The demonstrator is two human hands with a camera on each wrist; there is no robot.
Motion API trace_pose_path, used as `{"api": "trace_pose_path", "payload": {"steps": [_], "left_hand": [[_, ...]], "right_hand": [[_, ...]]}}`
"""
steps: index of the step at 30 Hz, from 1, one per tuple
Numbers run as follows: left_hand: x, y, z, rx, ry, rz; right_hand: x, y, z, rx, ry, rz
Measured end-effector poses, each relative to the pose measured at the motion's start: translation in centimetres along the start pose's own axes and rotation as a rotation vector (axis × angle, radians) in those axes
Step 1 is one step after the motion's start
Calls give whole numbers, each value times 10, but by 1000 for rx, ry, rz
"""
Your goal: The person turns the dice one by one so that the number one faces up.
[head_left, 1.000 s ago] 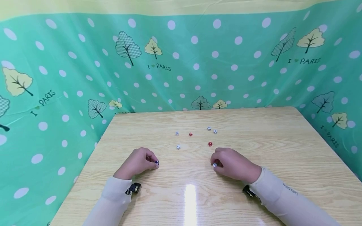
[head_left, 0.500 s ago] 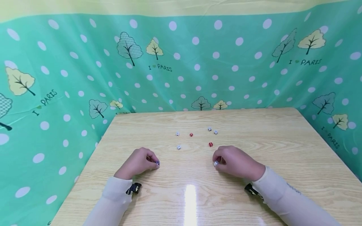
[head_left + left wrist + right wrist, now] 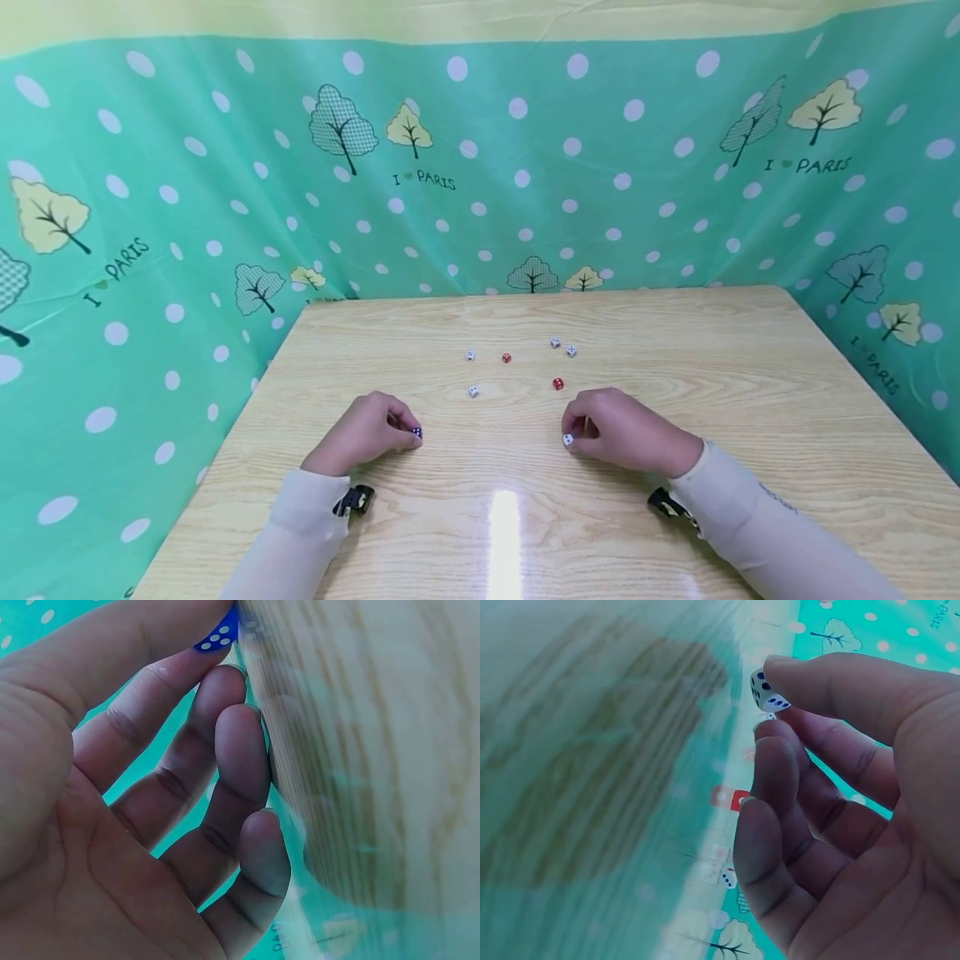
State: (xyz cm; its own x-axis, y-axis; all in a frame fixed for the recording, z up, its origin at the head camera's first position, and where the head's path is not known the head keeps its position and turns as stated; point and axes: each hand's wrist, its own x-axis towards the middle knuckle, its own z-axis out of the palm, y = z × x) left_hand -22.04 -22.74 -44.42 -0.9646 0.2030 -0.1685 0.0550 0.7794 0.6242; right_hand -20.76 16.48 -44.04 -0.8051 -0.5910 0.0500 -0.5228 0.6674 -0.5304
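Observation:
My left hand (image 3: 369, 435) pinches a blue die (image 3: 417, 432) with white dots between thumb and index finger, down at the tabletop. In the left wrist view that blue die (image 3: 217, 636) shows at the top, partly covered by the thumb, while the other fingers curve loosely below. On the right, my right hand (image 3: 624, 430) holds a white die (image 3: 567, 439) by thumb and fingertip. Close up in the right wrist view, the white die (image 3: 768, 691) has dark dots and sits at the thumb's tip.
Beyond the hands lie white dice (image 3: 473, 391), (image 3: 470, 355), (image 3: 556, 342), (image 3: 572, 351) and red dice (image 3: 558, 384), (image 3: 506, 357) on the wooden table (image 3: 675, 350). A green dotted curtain (image 3: 480, 167) borders the table at the back and sides.
My right hand has shifted slightly, and the white die has turned in its fingers to show different faces. The left hand stays still with the blue die.

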Motion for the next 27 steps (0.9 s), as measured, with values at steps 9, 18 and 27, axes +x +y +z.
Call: {"api": "trace_pose_path", "payload": {"steps": [9,18,27], "left_hand": [[-1,0,-1,-6,-2,-7],[1,0,-1,-5,-6,13],[1,-3,-1,-15,-5,15]], "right_hand": [[1,2,2,81,-57,36],[1,6,3,111,-68,52],[2,7,4,100,-69,68]]}}
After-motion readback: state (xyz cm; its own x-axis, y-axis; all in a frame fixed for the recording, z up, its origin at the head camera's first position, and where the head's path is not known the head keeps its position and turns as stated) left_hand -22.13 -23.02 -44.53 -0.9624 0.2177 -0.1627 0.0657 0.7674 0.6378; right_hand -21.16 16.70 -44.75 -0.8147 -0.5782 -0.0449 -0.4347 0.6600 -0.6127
